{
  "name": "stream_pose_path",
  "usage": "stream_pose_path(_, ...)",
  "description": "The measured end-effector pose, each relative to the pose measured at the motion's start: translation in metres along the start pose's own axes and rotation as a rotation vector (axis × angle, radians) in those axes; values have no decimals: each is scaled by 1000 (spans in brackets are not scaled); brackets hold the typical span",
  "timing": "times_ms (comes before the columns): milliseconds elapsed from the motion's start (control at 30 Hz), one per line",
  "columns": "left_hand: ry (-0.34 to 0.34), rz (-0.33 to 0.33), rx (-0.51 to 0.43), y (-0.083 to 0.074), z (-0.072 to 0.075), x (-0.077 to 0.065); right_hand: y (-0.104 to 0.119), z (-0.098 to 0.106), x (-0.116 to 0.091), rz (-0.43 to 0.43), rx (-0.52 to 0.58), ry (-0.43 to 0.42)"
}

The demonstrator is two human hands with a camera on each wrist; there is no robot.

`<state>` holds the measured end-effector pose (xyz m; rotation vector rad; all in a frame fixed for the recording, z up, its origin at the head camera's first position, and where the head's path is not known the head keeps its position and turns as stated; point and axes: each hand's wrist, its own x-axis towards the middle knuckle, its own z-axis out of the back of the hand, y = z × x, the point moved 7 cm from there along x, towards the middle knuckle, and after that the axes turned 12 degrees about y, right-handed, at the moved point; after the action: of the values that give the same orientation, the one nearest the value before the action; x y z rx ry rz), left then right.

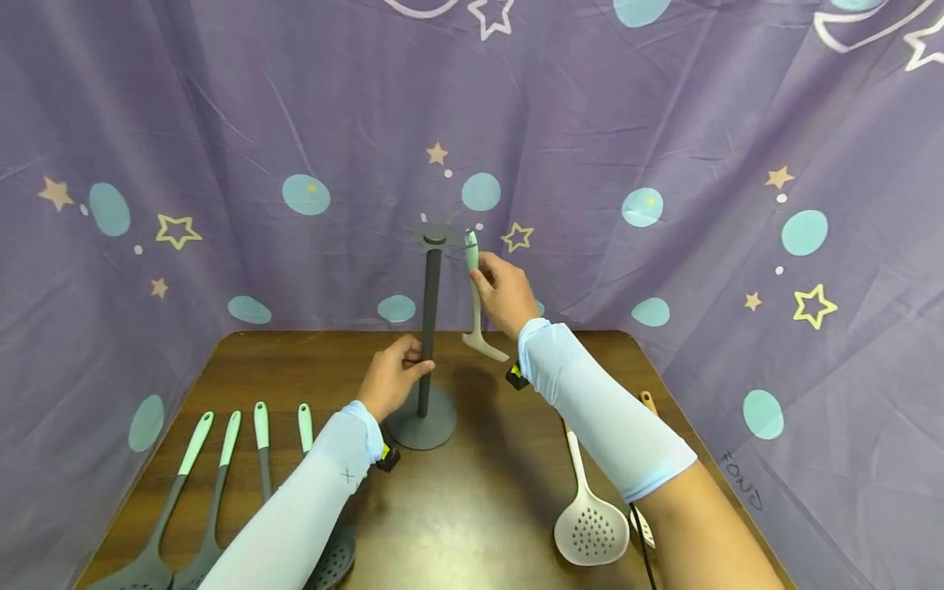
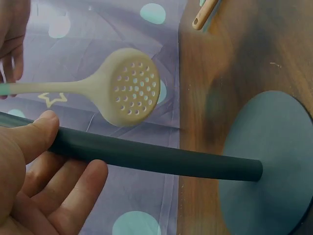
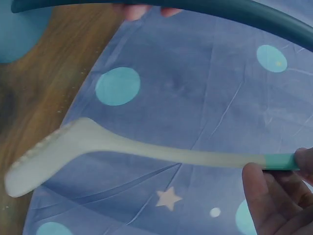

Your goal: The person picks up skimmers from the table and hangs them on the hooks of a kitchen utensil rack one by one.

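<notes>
A dark grey utensil stand [image 1: 431, 303] rises from a round base on the table, with a ring of hooks at its top. My left hand [image 1: 394, 377] grips its pole low down, thumb on one side and fingers on the other; the left wrist view shows this grip closely. My right hand [image 1: 507, 291] pinches the mint handle of a cream skimmer [image 2: 129, 88], whose perforated head hangs downward. The handle's top end is at a hook on the stand's right side; whether it is threaded on cannot be told. In the right wrist view the skimmer [image 3: 54, 159] appears edge-on.
On the table's left lie several dark utensils with mint handles, among them a turner [image 1: 143, 569] and a perforated skimmer [image 1: 335, 557]. At right are another cream skimmer [image 1: 592, 533] and a wooden-ended handle [image 1: 647, 401], partly behind my right arm. A purple patterned curtain [image 1: 354, 106] hangs behind.
</notes>
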<state>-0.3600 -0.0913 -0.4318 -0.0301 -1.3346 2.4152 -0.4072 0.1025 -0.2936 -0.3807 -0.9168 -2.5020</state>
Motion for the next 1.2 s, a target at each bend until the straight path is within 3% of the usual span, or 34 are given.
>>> stream_pose_path(200, 11, -6, -7, -2, 2, 1, 17, 3, 9, 2, 3, -12)
stream_pose_path(333, -3, -15, 14, -3, 4, 3, 29, 5, 14, 51, 4, -42)
stream_pose_path(567, 14, -12, 52, -5, 2, 2, 35, 8, 15, 83, 39, -81)
stream_pose_path(867, 6, -4, 43, -2, 2, 1, 43, 5, 20, 86, -15, -22)
stream_pose_path(1100, 42, 26, 29, -1, -1, 1, 43, 6, 16, 117, -61, -37)
stream_pose_path(1200, 25, 19, 27, -3, 2, 4, 44, 7, 17, 124, -70, -28)
